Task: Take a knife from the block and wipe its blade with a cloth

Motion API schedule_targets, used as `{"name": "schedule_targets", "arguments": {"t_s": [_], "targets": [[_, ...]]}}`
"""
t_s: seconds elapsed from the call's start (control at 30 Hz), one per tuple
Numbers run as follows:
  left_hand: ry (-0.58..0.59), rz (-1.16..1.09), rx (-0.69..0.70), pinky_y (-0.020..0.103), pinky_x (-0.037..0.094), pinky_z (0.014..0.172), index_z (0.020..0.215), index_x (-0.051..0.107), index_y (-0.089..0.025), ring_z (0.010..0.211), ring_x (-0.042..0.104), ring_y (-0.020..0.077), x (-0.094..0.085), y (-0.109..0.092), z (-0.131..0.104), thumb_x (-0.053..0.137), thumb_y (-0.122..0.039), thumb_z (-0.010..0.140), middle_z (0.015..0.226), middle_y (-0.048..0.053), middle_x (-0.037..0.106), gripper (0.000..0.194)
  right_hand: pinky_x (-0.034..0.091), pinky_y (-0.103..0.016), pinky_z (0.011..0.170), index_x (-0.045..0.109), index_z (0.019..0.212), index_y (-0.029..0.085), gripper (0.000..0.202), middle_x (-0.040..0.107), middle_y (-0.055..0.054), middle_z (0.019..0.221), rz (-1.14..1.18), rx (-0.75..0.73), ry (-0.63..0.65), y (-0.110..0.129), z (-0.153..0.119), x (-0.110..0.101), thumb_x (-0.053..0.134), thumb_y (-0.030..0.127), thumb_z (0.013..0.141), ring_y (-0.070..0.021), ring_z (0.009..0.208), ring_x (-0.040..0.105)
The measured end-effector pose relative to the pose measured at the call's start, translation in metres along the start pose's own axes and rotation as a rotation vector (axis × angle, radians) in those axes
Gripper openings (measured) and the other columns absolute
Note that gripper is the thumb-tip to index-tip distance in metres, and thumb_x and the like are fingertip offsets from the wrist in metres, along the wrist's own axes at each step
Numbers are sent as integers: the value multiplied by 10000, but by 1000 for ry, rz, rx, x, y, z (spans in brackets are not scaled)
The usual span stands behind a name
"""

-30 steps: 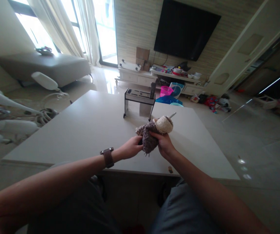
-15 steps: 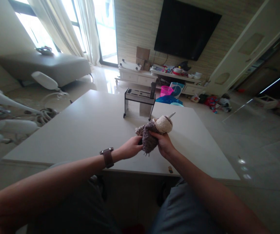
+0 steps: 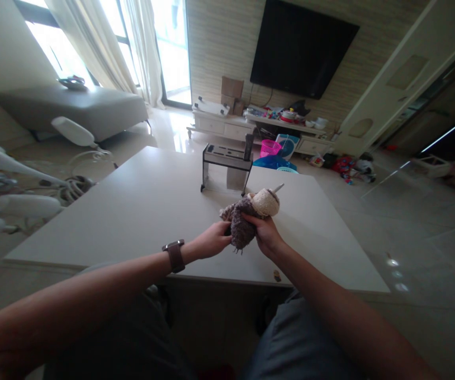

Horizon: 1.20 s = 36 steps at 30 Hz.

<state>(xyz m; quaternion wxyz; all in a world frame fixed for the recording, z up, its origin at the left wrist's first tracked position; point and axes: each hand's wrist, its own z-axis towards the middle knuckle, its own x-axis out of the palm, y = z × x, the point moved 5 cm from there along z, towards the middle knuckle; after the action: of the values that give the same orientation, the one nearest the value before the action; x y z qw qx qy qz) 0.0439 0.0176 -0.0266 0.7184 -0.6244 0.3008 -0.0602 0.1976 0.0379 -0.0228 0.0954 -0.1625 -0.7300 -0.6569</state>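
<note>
Over the white table (image 3: 132, 211), a fuzzy cloth (image 3: 243, 227), brown with a cream part, is bunched between my two hands. My left hand (image 3: 215, 240), with a watch on its wrist, is closed on the cloth's left lower side. My right hand (image 3: 267, 235) grips it from the right, thumb lying across the brown part. Past the cream end, a thin pale pointed tip (image 3: 278, 187) sticks out; what it belongs to is hidden inside the cloth. Just beyond stands a knife rack (image 3: 225, 154) with a slotted top and one black handle (image 3: 248, 146) upright at its right end.
A small brownish item (image 3: 277, 275) lies at the table's near edge. White chairs (image 3: 73, 131) stand to the left. Beyond the far edge are a pink basket (image 3: 270, 148), a blue bag (image 3: 273, 161) and a low cabinet (image 3: 221, 126) under a television (image 3: 302, 47).
The cloth and the tip sticking out of it have shifted very slightly left. Both hands keep their hold, and the rack has not moved.
</note>
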Motion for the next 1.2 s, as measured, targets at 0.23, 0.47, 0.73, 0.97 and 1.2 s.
{"name": "schedule_targets", "arguments": {"t_s": [0.23, 0.47, 0.73, 0.97, 1.2], "targets": [[8, 21, -23, 324, 547, 776, 1017, 771, -95, 870, 669, 242, -1, -4, -1, 611, -377, 851, 984, 110, 792, 364, 549, -439, 1107, 761, 1029, 199, 546, 817, -44, 1125, 2, 3, 5, -1, 2, -1, 947, 250, 517, -268, 1111, 743], [6, 6, -7, 314, 544, 762, 971, 769, -104, 862, 667, 236, 0, -1, -1, 610, -361, 848, 961, 98, 793, 326, 556, -447, 1102, 759, 1112, 205, 640, 817, -44, 1144, -6, 0, -14, -2, 1, -1, 950, 255, 503, -273, 1091, 751], [1, 12, 8, 318, 549, 795, 985, 768, -102, 887, 674, 241, 0, -1, 0, 615, -353, 845, 986, 103, 799, 327, 564, -438, 1084, 758, 1125, 200, 636, 816, -52, 1142, -18, 3, -10, 0, -1, -1, 949, 262, 522, -271, 1102, 750], [12, 23, -1, 334, 553, 850, 1010, 775, -104, 936, 696, 256, 0, 1, 0, 617, -371, 873, 1033, 107, 808, 340, 545, -443, 1111, 762, 1047, 193, 562, 819, -54, 1107, -13, 11, -2, -3, 0, 0, 943, 274, 521, -275, 1121, 738], [18, 17, 3, 337, 555, 842, 1037, 773, -109, 939, 699, 259, 0, 0, -1, 614, -365, 875, 1033, 104, 808, 343, 548, -423, 1103, 755, 1050, 204, 544, 809, -43, 1153, 1, 2, 16, -3, 1, 0, 940, 261, 541, -253, 1125, 736]]}}
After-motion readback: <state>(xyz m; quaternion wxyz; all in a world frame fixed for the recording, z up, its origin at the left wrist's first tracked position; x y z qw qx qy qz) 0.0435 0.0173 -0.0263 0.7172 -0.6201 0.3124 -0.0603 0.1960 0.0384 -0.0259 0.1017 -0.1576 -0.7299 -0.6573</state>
